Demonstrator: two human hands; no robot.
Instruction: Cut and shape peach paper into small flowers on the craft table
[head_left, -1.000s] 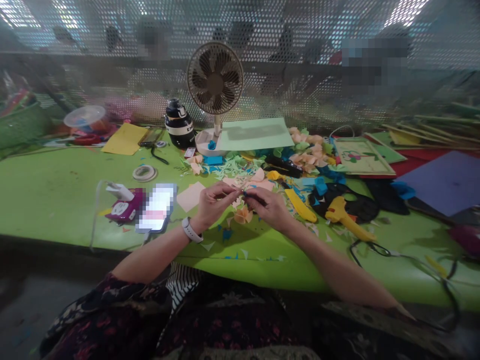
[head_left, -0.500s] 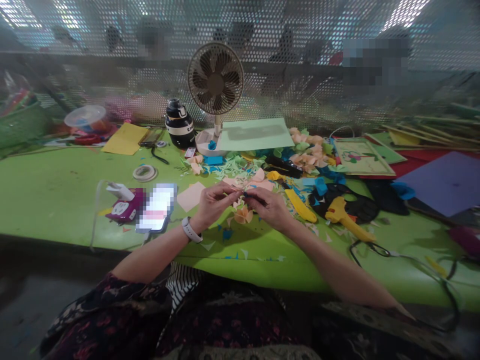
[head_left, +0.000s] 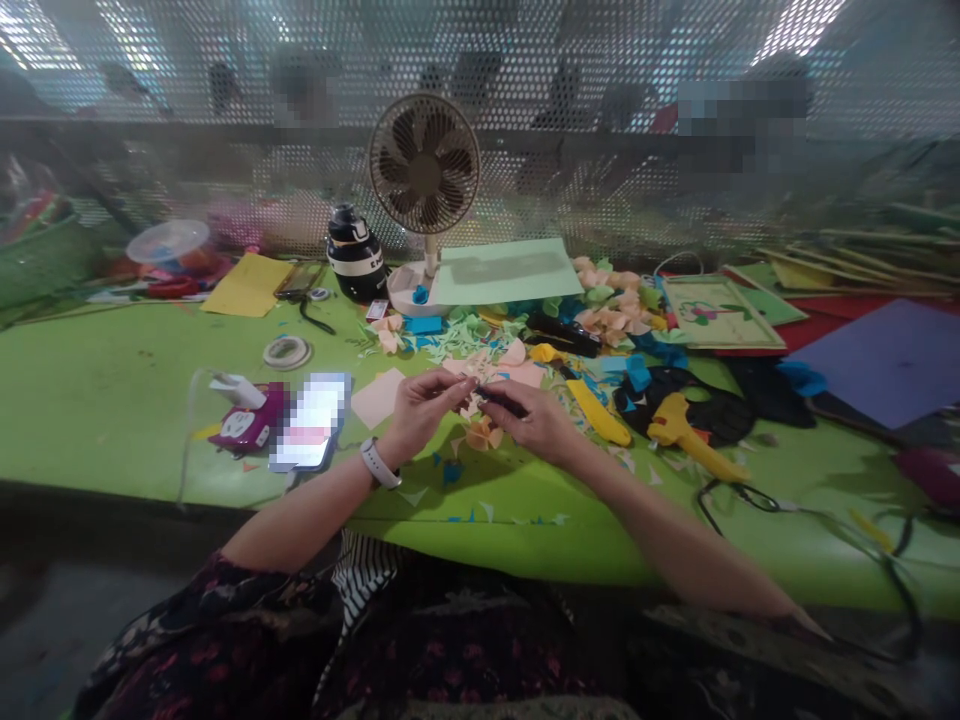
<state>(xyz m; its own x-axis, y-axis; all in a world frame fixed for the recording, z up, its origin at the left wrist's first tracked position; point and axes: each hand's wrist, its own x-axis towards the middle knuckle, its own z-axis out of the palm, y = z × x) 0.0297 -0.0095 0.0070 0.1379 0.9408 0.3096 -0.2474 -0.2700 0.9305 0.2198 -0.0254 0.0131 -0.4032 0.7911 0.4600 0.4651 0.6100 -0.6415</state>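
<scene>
Over the paper scraps at the table's middle, my left hand (head_left: pixel 424 408) is closed in a pinch, its fingertips against those of my right hand. What it holds is too small to make out. My right hand (head_left: pixel 534 415) is closed around a small dark object (head_left: pixel 487 393), mostly hidden by the fingers. Just below the fingertips lies a curled orange paper petal (head_left: pixel 484 434). A flat peach paper square (head_left: pixel 379 397) lies beside my left hand. Peach paper pieces (head_left: pixel 517 368) lie behind both hands, and a yellow-handled cutter (head_left: pixel 598 412) is to the right.
A phone (head_left: pixel 311 420), purple case (head_left: pixel 250 420) and tape roll (head_left: pixel 287 352) lie left. Behind stand a fan (head_left: pixel 424 165) and a black bottle (head_left: pixel 355 258). A black stapler (head_left: pixel 564 333) lies among scraps; a yellow glue gun (head_left: pixel 694 440) with its cord is at right.
Both hands stay together at nearly the same place, with the fingertips slightly shifted around the dark object. The whole view has moved a little.
</scene>
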